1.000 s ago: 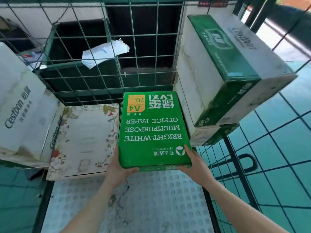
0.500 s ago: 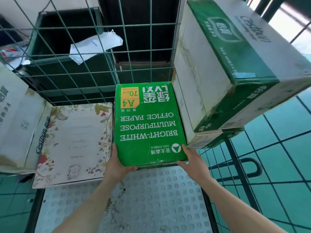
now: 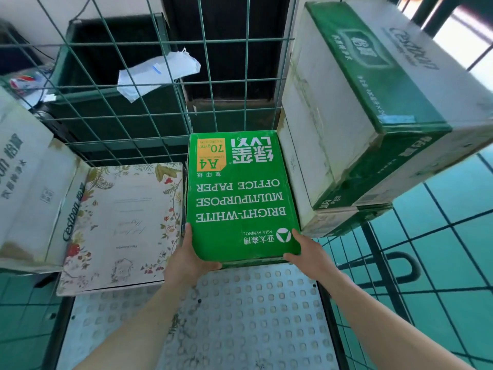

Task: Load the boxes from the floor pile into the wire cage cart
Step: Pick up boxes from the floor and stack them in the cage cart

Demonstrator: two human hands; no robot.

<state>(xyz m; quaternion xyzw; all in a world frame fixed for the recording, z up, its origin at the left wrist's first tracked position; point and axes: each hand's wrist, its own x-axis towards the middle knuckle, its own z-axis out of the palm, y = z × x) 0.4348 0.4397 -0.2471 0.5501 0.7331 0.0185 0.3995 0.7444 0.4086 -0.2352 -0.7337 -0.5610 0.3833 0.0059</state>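
Left hand grips the near left corner of the green box, thumb laid up the side edge, fingers tucked underneath out of sight. Right hand holds the near right corner, thumb on the lid.

We have the box by its near end inside the wire cage cart, in the gap between the floral box and the stacked cartons, with its far end close to the back mesh. We cannot tell whether its base is fully down on the deck.

Handling, our judgement:
- The print reads A4 office paper, so it is likely dense and heavy for its bulk.
- It looks rigid and square-cornered, with glossy printed card that may slide under dry palms.
- It is best carried low, at the corners or under the base, not by the lid.

Materials, near to far:
- Deck: pale perforated metal plate, dimpled, scuffed and stained.
- Floral box: flat, matte cream lid with a leaf-and-flower border, lying just left of the green box.
- White carton: far left, corrugated card marked Cestbon, edges worn.
- Stacked cartons: two, one on the other, white card with green bands, grubby faces, right beside the green box.
- Back mesh: green-coated wire grid.
- Dark green bin: beyond the mesh, with crumpled white paper at its rim.
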